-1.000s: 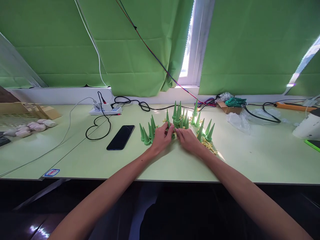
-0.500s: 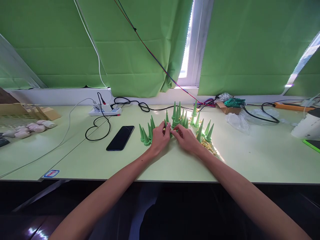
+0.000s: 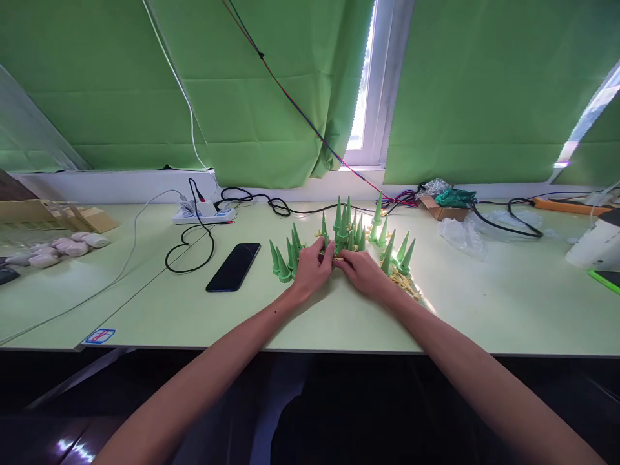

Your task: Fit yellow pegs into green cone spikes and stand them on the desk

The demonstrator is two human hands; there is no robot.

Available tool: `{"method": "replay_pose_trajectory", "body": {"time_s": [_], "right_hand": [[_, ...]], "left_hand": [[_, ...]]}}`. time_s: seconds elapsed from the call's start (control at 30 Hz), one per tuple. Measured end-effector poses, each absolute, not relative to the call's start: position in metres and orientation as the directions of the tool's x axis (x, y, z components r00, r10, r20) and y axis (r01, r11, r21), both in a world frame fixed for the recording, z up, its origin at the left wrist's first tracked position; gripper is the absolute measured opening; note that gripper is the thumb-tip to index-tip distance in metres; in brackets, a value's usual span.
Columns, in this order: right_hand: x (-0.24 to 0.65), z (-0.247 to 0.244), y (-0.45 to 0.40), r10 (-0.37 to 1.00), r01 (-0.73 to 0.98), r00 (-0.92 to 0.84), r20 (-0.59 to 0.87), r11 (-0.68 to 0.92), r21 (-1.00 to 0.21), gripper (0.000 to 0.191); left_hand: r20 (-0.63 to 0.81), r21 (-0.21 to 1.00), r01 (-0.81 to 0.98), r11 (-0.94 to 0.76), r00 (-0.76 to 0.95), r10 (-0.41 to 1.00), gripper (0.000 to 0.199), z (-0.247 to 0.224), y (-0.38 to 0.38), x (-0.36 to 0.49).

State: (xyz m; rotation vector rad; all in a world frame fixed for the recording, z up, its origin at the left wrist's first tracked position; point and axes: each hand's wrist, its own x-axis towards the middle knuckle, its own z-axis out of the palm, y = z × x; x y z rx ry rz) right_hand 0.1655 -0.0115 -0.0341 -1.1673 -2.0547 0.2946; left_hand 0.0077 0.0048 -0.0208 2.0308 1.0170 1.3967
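My left hand (image 3: 314, 266) is closed, its thumb and fingertips meeting those of my right hand (image 3: 362, 270) over the table. Between the two sets of fingertips shows a small pale-yellow piece (image 3: 338, 259), pinched by my right hand. Whatever my left fingers hold is mostly hidden. Several green cones (image 3: 342, 231) with round bases stand upright just behind my hands. Another group of green cones (image 3: 284, 271) is left of my left hand, and more green cones (image 3: 407, 257) stand right of my right hand. Beside my right wrist lies a pile of small pale-yellow pieces (image 3: 405, 284).
A black phone (image 3: 233, 267) lies on the table to the left. Behind it are a white power strip (image 3: 203, 214) and a looped black cable (image 3: 213, 248). At the back right sit a small cardboard box (image 3: 443, 210) and clear plastic bags (image 3: 461, 236).
My fingertips have shifted slightly and come together. The small yellow piece now shows between them. A green cone behind my left hand is more exposed.
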Motion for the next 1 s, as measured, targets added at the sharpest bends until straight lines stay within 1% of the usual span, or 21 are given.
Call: {"method": "replay_pose_trajectory", "body": {"time_s": [0.17, 0.27, 0.4, 0.5, 0.73, 1.0], "right_hand": [[0.1657, -0.0339, -0.0123, 0.825, 0.64, -0.305, 0.476, 0.548, -0.538, 0.037], [0.1646, -0.0337, -0.0125, 0.84, 0.638, -0.287, 0.46, 0.526, -0.563, 0.045], [0.1634, -0.0345, -0.0119, 0.84, 0.644, -0.265, 0.473, 0.52, -0.562, 0.05], [0.1622, -0.0336, -0.0123, 0.846, 0.645, -0.246, 0.473, 0.507, -0.572, 0.05], [0.1591, -0.0301, -0.0151, 0.853, 0.631, -0.162, 0.496, 0.476, -0.612, 0.039], [0.1582, -0.0316, -0.0141, 0.836, 0.621, -0.156, 0.526, 0.498, -0.606, 0.04]], "left_hand": [[0.582, 0.724, 0.294, -0.624, 0.224, 0.782, 0.035, -0.0202, 0.0035, 0.0067], [0.586, 0.712, 0.306, -0.631, 0.234, 0.775, 0.036, -0.0198, 0.0023, 0.0068], [0.597, 0.69, 0.323, -0.647, 0.252, 0.762, 0.037, -0.0192, 0.0006, 0.0076], [0.604, 0.689, 0.316, -0.652, 0.248, 0.758, 0.036, -0.018, -0.0005, 0.0083], [0.649, 0.684, 0.31, -0.661, 0.155, 0.745, 0.033, -0.0158, -0.0028, 0.0102], [0.667, 0.664, 0.294, -0.688, 0.183, 0.722, 0.038, -0.0175, -0.0029, 0.0097]]}}
